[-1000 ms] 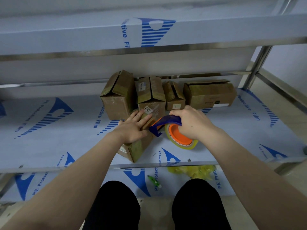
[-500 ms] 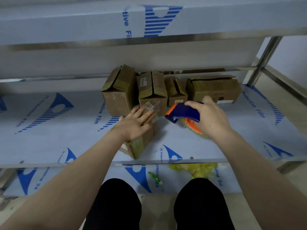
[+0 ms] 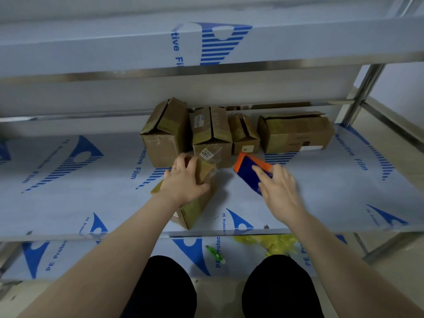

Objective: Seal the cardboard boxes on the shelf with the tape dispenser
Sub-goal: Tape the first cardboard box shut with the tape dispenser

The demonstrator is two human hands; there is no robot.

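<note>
Film-covered metal shelf (image 3: 68, 184): four cardboard boxes (image 3: 212, 131) line the back; the left hand (image 3: 183, 180) clamps a front box (image 3: 197, 203), while the right hand (image 3: 278, 187), fingers spread, rests on the tape dispenser (image 3: 249, 169) lying beside it.

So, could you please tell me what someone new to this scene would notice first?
Probably the blue and orange tape dispenser under the right hand on the middle shelf, its colours bright against the pale film. Next, the left hand gripping a small cardboard box near the shelf's front edge. Behind them, four more cardboard boxes stand in a row at the back.
</note>
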